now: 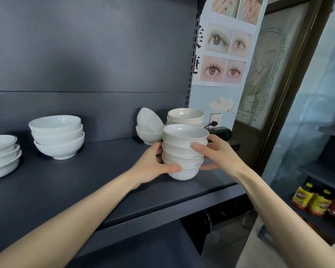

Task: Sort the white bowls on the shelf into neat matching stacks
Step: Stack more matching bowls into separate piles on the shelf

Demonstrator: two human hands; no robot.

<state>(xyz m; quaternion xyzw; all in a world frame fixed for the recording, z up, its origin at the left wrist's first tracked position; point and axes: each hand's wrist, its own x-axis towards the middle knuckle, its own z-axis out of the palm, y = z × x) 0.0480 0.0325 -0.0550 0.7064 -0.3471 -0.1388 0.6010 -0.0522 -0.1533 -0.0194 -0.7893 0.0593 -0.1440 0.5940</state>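
Left hand (153,163): grasps small-bowl stack (184,151), thumb on the lowest bowl.
Right hand (219,153): grasps the same stack's other side.
Stack: stands on shelf (85,180).

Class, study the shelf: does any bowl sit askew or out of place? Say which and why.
Yes. Left of the held stack, one small bowl lies tipped on its side atop an upright bowl, not nested like the others.
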